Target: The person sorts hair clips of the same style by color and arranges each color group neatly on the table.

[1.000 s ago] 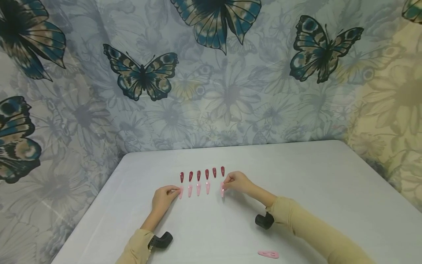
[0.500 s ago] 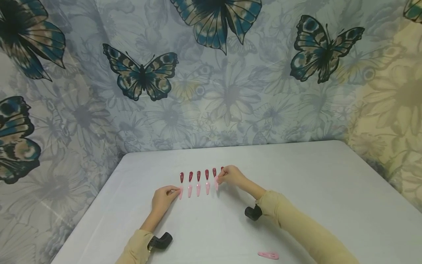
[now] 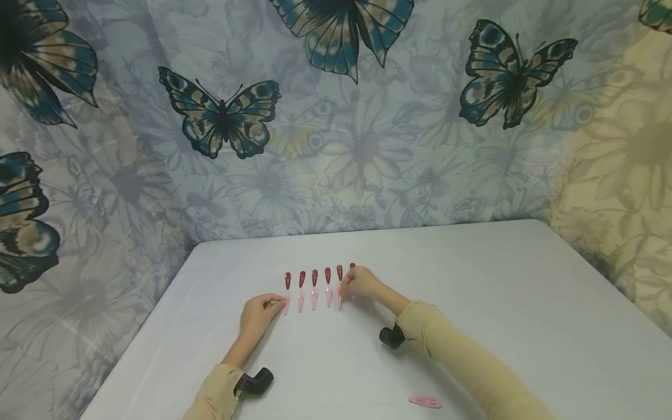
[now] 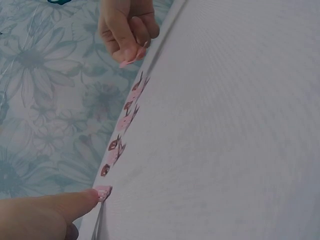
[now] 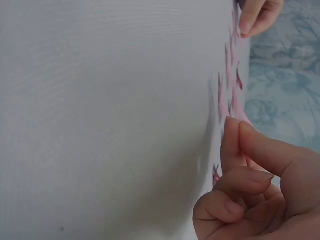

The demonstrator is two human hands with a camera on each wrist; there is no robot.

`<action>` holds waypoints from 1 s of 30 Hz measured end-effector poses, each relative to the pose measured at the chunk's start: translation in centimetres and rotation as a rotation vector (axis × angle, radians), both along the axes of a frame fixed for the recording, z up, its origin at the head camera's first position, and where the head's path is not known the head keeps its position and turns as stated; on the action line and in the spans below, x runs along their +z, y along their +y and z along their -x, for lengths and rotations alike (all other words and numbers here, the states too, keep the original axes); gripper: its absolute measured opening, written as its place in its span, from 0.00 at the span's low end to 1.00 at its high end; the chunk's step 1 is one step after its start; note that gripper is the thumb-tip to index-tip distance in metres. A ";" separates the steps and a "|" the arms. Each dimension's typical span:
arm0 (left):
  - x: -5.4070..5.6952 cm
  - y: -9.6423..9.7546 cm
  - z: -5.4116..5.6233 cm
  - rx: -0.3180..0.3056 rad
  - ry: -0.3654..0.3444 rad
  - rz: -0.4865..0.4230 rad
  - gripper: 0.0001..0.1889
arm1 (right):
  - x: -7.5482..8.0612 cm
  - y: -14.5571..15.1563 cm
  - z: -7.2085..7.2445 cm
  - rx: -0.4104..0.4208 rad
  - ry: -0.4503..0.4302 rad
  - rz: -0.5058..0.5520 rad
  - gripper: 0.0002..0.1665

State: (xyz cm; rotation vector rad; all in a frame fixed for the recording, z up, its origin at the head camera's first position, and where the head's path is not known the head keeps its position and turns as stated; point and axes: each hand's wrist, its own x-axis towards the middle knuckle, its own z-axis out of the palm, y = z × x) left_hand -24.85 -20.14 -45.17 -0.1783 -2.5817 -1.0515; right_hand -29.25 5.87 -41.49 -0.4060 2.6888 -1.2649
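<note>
My left hand (image 3: 257,315) has thumb and forefinger at the leftmost pink snap hair clip (image 3: 286,307), pinching its side. In the left wrist view a fingertip lies on that pink clip (image 4: 104,192). Farther right, my right hand (image 3: 362,283) pinches another pink hair clip (image 3: 339,301) between thumb and forefinger, at the right end of the pink row. In the left wrist view this clip (image 4: 131,62) appears close over the table. Behind the pink row runs a row of dark red hair clips (image 3: 315,277); the right hand partly covers the rightmost red one (image 3: 353,266).
One loose pink hair clip (image 3: 426,402) lies near the front of the white table (image 3: 472,280). Behind the table's far edge stands a wall covering (image 3: 362,192) with butterflies and flowers. A black wrist camera (image 3: 391,336) sits under the right sleeve, another (image 3: 256,382) by the left.
My right hand has carried its pink clip leftward, close beside the other pink clips and below the fifth red one. The left hand keeps its place. The view has shifted slightly.
</note>
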 end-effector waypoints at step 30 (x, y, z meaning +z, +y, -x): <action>0.0 0.0 0.1 0.001 0.008 0.002 0.08 | -1.4 0.1 0.2 -0.131 0.045 -0.048 0.07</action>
